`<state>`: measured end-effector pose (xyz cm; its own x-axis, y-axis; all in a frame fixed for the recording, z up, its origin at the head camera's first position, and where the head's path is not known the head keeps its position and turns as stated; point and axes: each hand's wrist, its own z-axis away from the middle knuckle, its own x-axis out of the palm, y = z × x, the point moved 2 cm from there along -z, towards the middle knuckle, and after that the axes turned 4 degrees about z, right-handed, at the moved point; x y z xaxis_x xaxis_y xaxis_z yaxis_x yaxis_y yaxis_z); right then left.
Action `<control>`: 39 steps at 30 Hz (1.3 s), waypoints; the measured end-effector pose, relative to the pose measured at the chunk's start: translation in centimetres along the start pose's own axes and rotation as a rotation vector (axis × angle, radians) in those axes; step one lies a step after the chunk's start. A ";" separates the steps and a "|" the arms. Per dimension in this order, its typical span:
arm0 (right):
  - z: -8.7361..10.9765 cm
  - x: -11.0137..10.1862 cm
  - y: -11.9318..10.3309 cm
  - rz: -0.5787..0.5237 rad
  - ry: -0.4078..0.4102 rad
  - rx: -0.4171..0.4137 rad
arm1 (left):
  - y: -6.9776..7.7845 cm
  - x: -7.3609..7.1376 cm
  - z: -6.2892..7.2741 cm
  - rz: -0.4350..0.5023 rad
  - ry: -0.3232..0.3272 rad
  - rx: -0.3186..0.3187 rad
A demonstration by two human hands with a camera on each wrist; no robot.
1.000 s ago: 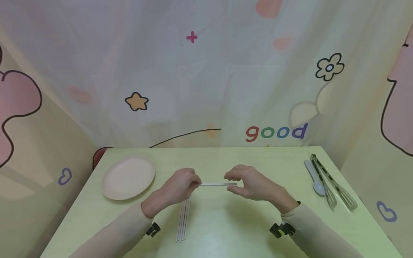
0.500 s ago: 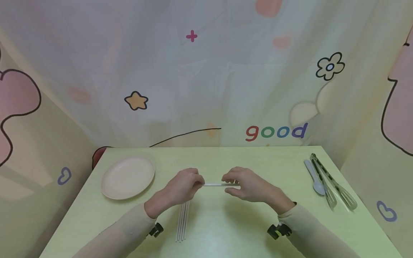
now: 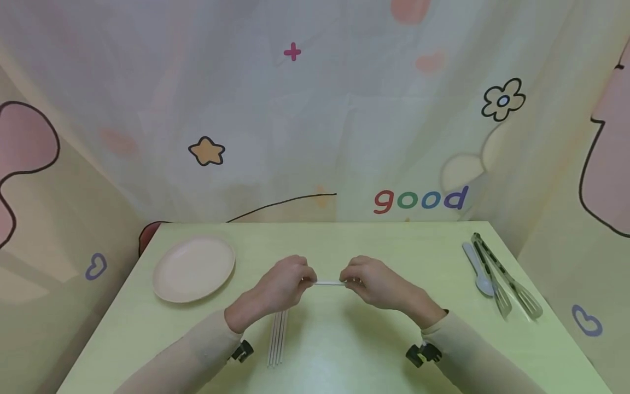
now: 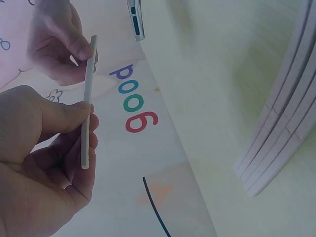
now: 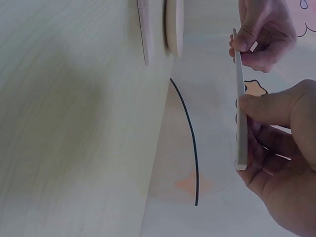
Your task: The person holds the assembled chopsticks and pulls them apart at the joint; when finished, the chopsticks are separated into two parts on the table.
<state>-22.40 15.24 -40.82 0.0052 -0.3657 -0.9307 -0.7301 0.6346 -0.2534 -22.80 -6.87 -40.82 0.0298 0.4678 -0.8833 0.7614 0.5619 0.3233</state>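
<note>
Head view: held between both hands, the left hand (image 3: 280,285) and the right hand (image 3: 378,282), a single pale stick (image 3: 328,283), roughly level, to the right of the row of sticks (image 3: 276,338) and beyond it. Fingertips narrowed to a pinch near each end, with a short bare stretch between. Hidden behind the left hand: the far end of the row of sticks. Lying on the table (image 3: 325,246), to the left of that row and beyond it, a round plate (image 3: 194,269); well apart to the row's right, a spoon (image 3: 484,284) just beside the tongs (image 3: 514,285).

Left wrist view: seen clear of the table, against the curtain (image 4: 123,163), and apart from the row of sticks. Pinched by the left thumb over curled fingers, one end jutting past the thumb; pinched likewise by the right hand at the other end.

Right wrist view: gripped the same way, right thumb pressed on the near part, left hand at the far part. Apparently the row of sticks near the top edge, with the plate just beyond.

As for progress, judging from this: lifting and two-handed gripping done for one stick; not yet set down. Left over, side by side and ungripped: the row of sticks.
</note>
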 end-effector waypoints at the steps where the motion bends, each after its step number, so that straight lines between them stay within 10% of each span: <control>1: 0.0 0.1 -0.1 0.010 -0.001 0.007 | 0.0 0.0 0.0 0.003 -0.003 -0.003; 11: -0.1 0.9 -0.8 0.203 0.026 0.000 | 0.2 -0.7 -0.4 -0.075 -0.066 0.023; 39: -0.1 0.3 -1.8 0.229 0.106 0.039 | 0.7 -1.5 -0.9 -0.216 -0.170 0.003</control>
<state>-21.15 13.85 -40.60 -0.2309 -0.2775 -0.9326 -0.6771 0.7342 -0.0508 -22.91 -6.54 -38.94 -0.0256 0.2157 -0.9761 0.7641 0.6338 0.1200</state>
